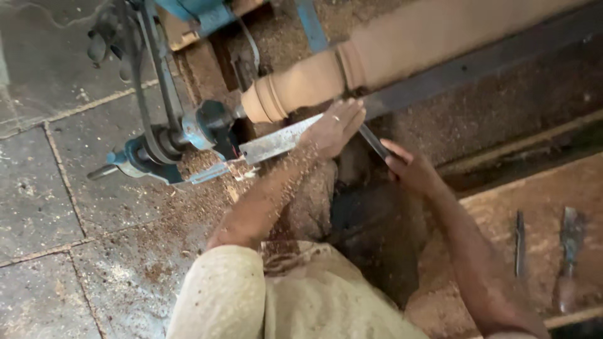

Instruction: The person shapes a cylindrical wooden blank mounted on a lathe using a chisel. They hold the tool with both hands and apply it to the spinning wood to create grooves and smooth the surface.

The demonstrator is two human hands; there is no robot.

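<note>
A long turned wooden piece lies across a lathe, running from centre to upper right, with rings cut near its left end. My left hand rests on the metal tool rest, pressing a dark chisel against the wood. The chisel's handle end is gripped in my right hand, just below and to the right of the left one. Wood dust covers my left forearm.
The blue lathe tailstock with its wheel and crank stands at left on a stone floor strewn with shavings. Two more chisels lie on a wooden plank at lower right. A dark steel bed rail runs under the wood.
</note>
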